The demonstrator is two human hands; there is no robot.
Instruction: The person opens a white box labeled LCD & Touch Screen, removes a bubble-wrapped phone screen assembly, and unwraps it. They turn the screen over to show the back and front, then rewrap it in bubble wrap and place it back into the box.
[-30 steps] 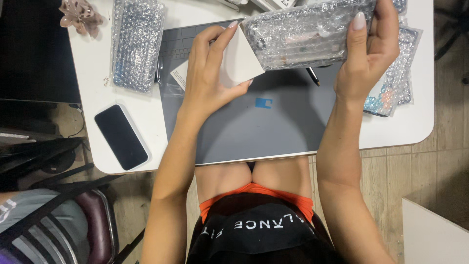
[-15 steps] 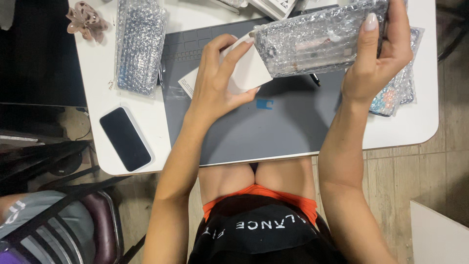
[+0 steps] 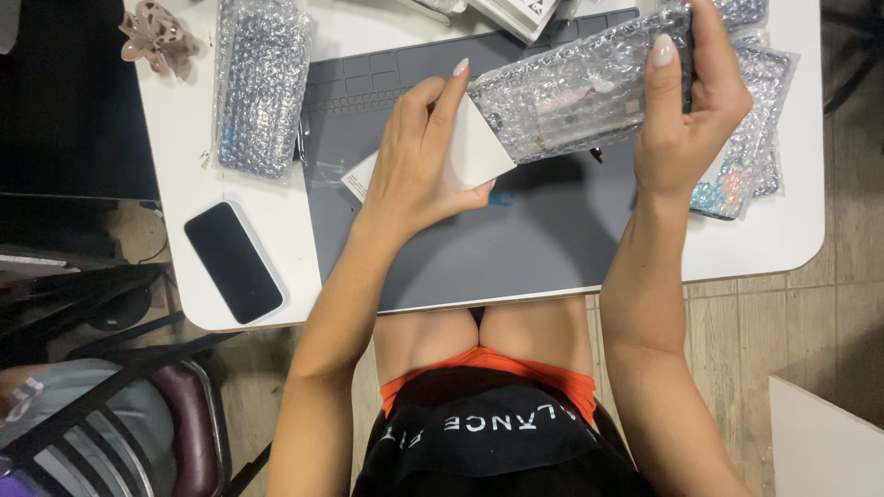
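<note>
My left hand (image 3: 419, 156) grips a small flat white box (image 3: 479, 152) above the grey work mat (image 3: 516, 239). One corner of the box sits at the open end of a bubble-wrap pouch (image 3: 575, 92). My right hand (image 3: 686, 101) holds that pouch by its right end, thumb across the front. Something pale shows inside the pouch, but I cannot tell what it is.
A second bubble-wrap pouch (image 3: 262, 87) lies at the mat's left, more pouches (image 3: 746, 156) under my right hand. A black phone (image 3: 233, 261) rests near the white table's (image 3: 783, 239) front left edge, a pink hair clip (image 3: 157, 37) at the far left. A chair (image 3: 138, 423) stands lower left.
Both hands have stayed together while the white box has slid slightly further toward the pouch's open end. The view has shifted a little.
</note>
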